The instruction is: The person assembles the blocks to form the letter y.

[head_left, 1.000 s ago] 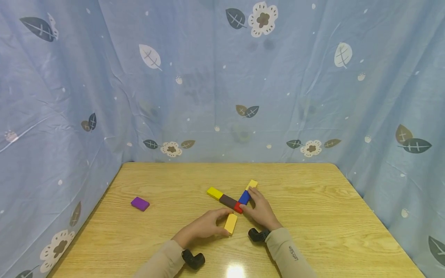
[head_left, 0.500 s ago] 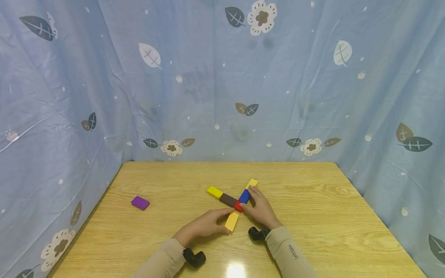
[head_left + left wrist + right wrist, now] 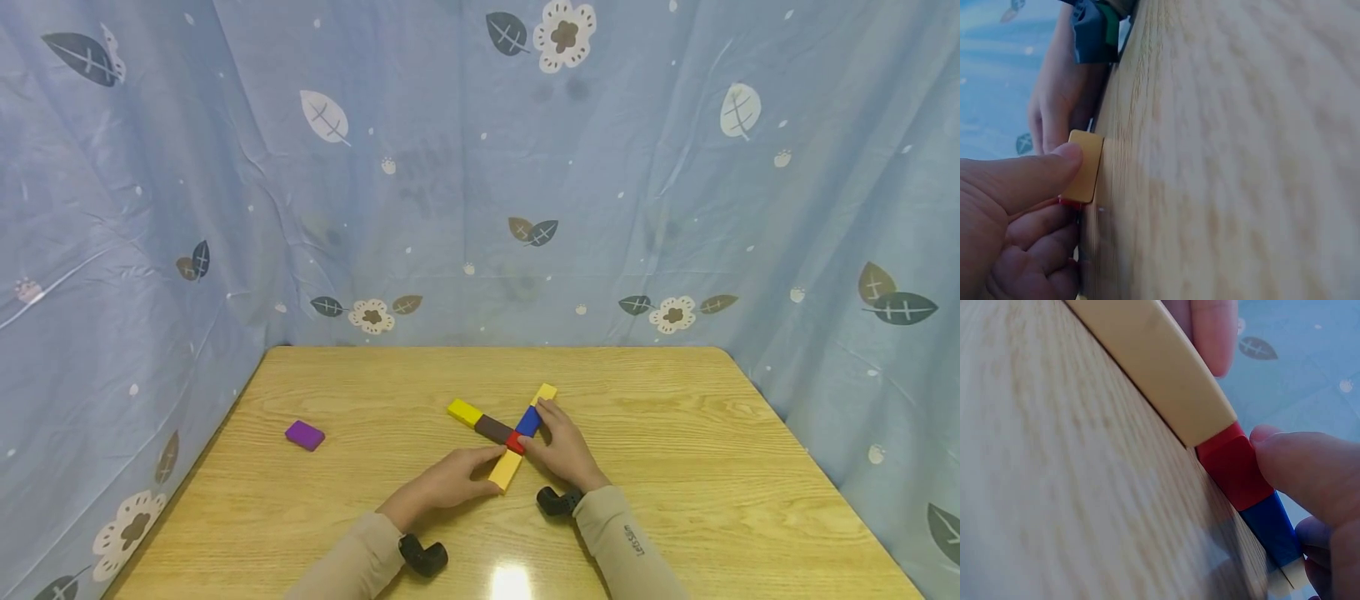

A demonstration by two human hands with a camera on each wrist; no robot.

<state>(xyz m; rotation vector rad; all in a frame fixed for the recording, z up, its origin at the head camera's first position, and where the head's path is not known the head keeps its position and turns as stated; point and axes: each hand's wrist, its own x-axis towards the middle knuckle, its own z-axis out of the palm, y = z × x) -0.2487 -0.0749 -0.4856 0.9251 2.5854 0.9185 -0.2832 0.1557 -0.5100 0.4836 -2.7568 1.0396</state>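
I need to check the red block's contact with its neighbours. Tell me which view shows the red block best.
The right wrist view: the red block fills the frame, butted between the yellow block and blue block, with the right hand touching it. The head view shows it small; the left wrist view shows only a red sliver.

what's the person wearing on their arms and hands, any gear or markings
Both hands are bare: left hand, right hand. Long beige sleeves cover both arms; the right sleeve has small dark lettering, too small to read. A black camera unit sits at each wrist, left and right. No rings or gloves visible.
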